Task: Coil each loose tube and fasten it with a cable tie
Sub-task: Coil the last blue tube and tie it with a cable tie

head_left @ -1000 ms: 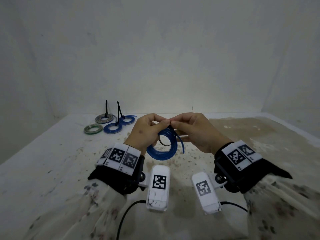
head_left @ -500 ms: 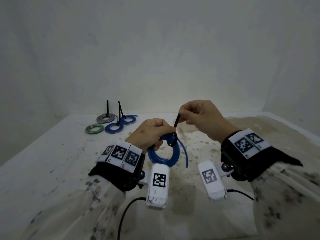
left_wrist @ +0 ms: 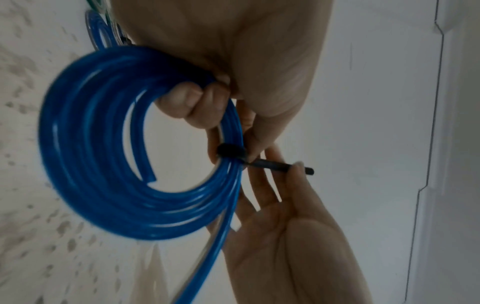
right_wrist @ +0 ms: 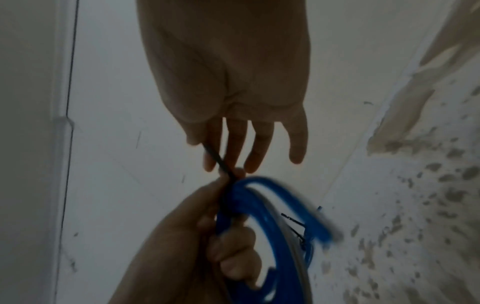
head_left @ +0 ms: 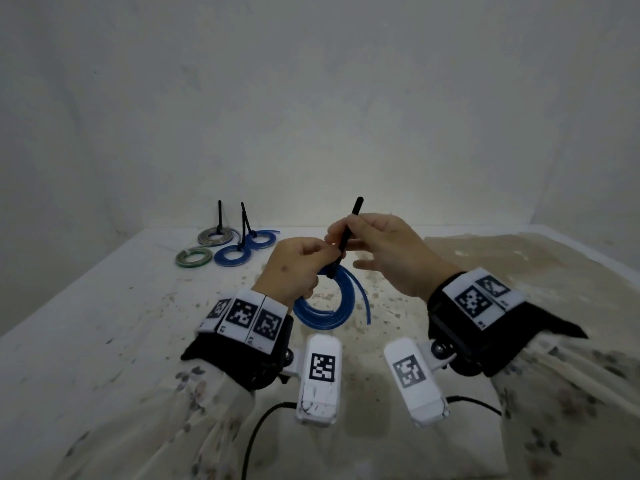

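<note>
My left hand (head_left: 308, 261) grips the top of a coiled blue tube (head_left: 325, 311) held upright above the table. A black cable tie (head_left: 347, 233) is cinched round the coil's strands just below my left fingertips. Its loop (left_wrist: 230, 151) sits tight on the blue tube (left_wrist: 103, 164). My right hand (head_left: 346, 233) pinches the tie's tail between thumb and forefinger, with the other fingers stretched out. The tail's tip sticks up above that hand. One loose tube end (head_left: 365, 303) hangs to the right of the coil. In the right wrist view the tail (right_wrist: 221, 162) runs down to the blurred coil (right_wrist: 259, 216).
Several tied coils lie at the table's back left: a grey one (head_left: 217, 236), a green one (head_left: 194, 258) and two blue ones (head_left: 232, 255) (head_left: 261, 240), with tie tails standing up. The white table (head_left: 104, 323) is speckled, with a brown stain (head_left: 519, 258) at right. Walls close off the back.
A second ago both hands met at the coil's top. My right hand then pulled the tie's tail up, tightening the loop, and now holds it lower, with the tip poking out above.
</note>
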